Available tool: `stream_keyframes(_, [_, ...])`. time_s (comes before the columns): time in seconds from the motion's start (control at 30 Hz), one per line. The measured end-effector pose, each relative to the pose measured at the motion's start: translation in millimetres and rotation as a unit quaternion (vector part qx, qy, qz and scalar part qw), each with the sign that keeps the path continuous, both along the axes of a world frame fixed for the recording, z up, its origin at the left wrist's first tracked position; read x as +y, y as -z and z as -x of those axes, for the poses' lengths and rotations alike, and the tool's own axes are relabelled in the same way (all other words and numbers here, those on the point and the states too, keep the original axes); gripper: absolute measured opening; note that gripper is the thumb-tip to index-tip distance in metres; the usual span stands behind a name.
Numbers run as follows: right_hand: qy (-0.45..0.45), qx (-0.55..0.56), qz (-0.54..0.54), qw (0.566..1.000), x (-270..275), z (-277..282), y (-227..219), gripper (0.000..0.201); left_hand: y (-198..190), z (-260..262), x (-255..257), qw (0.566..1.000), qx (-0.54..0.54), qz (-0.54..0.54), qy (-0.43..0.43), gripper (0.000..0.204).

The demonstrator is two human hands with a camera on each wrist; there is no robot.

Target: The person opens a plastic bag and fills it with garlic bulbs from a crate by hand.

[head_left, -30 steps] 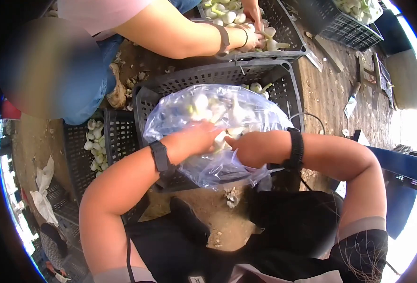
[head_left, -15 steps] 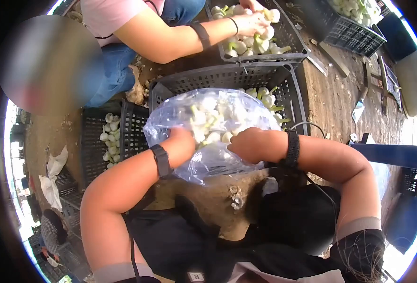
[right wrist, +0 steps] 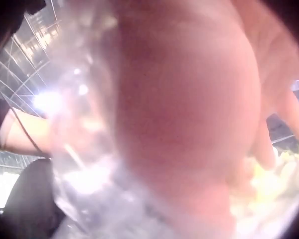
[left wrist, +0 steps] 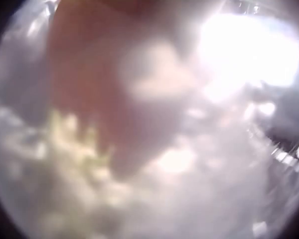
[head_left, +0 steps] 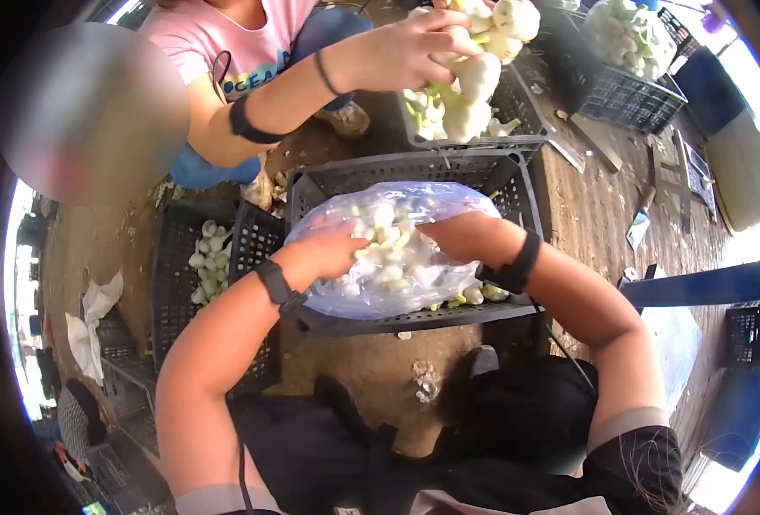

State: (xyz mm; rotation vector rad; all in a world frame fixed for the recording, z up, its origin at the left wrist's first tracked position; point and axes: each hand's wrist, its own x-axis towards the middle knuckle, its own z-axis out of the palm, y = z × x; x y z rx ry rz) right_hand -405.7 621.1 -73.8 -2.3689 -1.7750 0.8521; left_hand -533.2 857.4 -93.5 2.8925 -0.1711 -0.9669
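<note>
A clear plastic bag (head_left: 354, 292) full of garlic bulbs (head_left: 389, 230) lies in a black crate (head_left: 517, 180) in front of me. My left hand (head_left: 333, 251) lies on the bag's left side, its fingertips at the bulbs; the left wrist view is badly blurred. On the opposite side my right hand (head_left: 459, 235) reaches over the bag, partly against the film. Its fingers (right wrist: 291, 112) show straight and spread above bulbs in the right wrist view. A few loose garlic bulbs (head_left: 473, 295) lie in the crate by the bag's near right edge.
Across from me, another person's hand (head_left: 410, 53) holds large garlic bulbs above a second crate (head_left: 530, 129). A crate (head_left: 174, 292) with garlic stands at left. Another crate (head_left: 625, 99) holds a filled bag at back right. A blade (head_left: 638, 227) lies on the wooden floor.
My hands have spread apart, the right one moving to the right and away from me. The bag sits flatter in the crate. The other person has lifted garlic bulbs out of their crate.
</note>
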Motion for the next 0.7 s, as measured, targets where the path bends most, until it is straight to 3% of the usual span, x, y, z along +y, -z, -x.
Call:
stream_keyframes(0.03, [-0.023, 0.021, -0.024, 0.999, 0, 1, 2, 0.070, -18, 4, -9, 0.999, 0.017, 0.033, -0.037, 0.050])
stream_keyframes(0.07, [-0.044, 0.040, -0.049, 0.997, 1, 1, 2, 0.068, -40, 8, -16, 0.999, 0.022, 0.021, -0.017, 0.054])
stream_keyframes(0.17, [-0.052, 0.073, 0.016, 0.996, -8, 15, -57, 0.076, -87, 30, -31, 0.995, 0.083, -0.045, 0.021, 0.076])
stream_keyframes(0.2, [-0.059, 0.072, 0.019, 0.995, -11, 11, -53, 0.080, -87, 38, -25, 0.992, 0.095, -0.052, 0.061, 0.097])
stream_keyframes(0.33, [-0.044, 0.169, -0.092, 0.980, -28, 7, -86, 0.090, -67, 56, -1, 0.985, 0.057, 0.092, 0.135, 0.093])
stream_keyframes(0.4, [-0.098, 0.305, -0.156, 0.934, -32, -1, -71, 0.088, -71, 61, -2, 0.977, 0.054, 0.138, 0.156, 0.092])
stream_keyframes(0.47, [-0.067, 0.366, -0.114, 0.921, -46, -10, -68, 0.083, -77, 66, -4, 0.967, 0.046, 0.174, 0.178, 0.091])
stream_keyframes(0.53, [-0.001, 0.365, -0.031, 0.931, -62, -11, -65, 0.078, -82, 69, -5, 0.960, 0.040, 0.195, 0.196, 0.090])
stream_keyframes(0.6, [0.051, 0.291, 0.019, 0.955, -67, -8, -64, 0.073, -84, 72, -5, 0.956, 0.036, 0.204, 0.209, 0.089])
stream_keyframes(0.7, [0.028, 0.184, 0.072, 0.980, -57, 4, -76, 0.061, -84, 79, -2, 0.960, 0.013, 0.192, 0.203, 0.088])
